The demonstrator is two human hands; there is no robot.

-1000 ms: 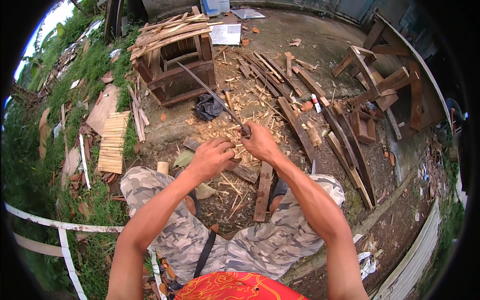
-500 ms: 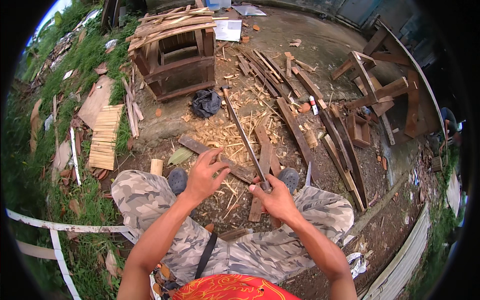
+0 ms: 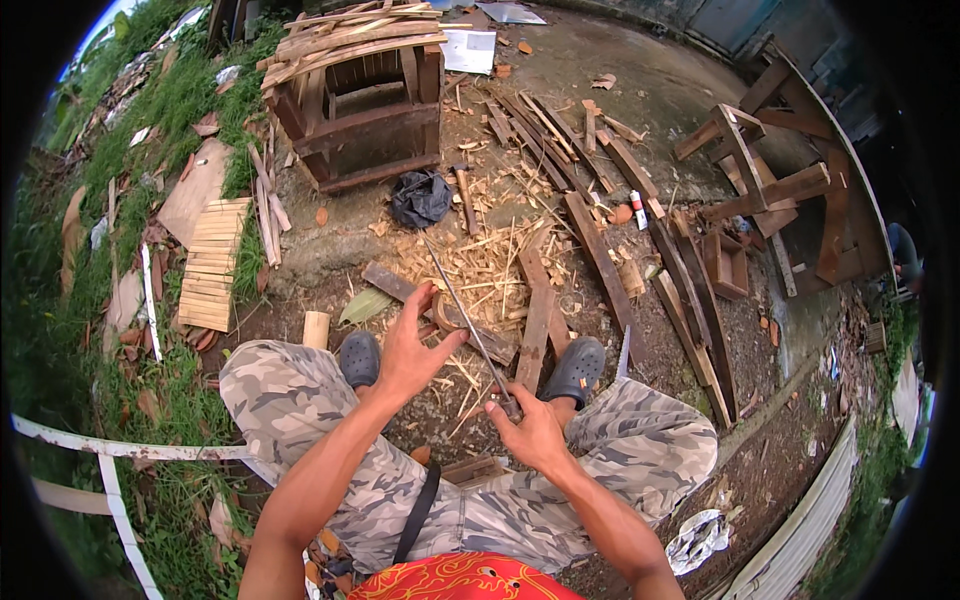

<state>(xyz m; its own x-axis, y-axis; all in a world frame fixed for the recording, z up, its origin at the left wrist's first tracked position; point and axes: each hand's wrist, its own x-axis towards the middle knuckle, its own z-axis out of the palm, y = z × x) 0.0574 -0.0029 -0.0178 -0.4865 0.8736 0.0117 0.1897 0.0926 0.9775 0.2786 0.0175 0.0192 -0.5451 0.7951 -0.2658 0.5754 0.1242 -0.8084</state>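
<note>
My right hand (image 3: 528, 428) is closed around the handle of a long, thin-bladed knife (image 3: 462, 318), seen nearly edge-on. Its blade slants away to the far left over the wood shavings (image 3: 480, 265). To the left of the blade, my left hand (image 3: 408, 352) is raised with fingers apart and holds nothing visible. A curved brown piece (image 3: 447, 316) shows just past its thumb and fingers; whether they touch cannot be told. Below lies a dark wooden plank (image 3: 392, 283), partly hidden by my left hand. Another plank (image 3: 537, 318) lies beyond my right hand.
A wooden frame (image 3: 372, 128) topped with strips stands far left, with a black plastic bag (image 3: 421, 198) and a hammer (image 3: 466, 198) before it. A saw blade (image 3: 625, 352) is beside my right knee. Long boards (image 3: 598, 250) and a wooden box (image 3: 725, 265) lie to the right.
The knife's far end has swung left and lower, uncovering the hammer. My right hand has shifted slightly left and nearer. The left hand stays raised and apart from the handle.
</note>
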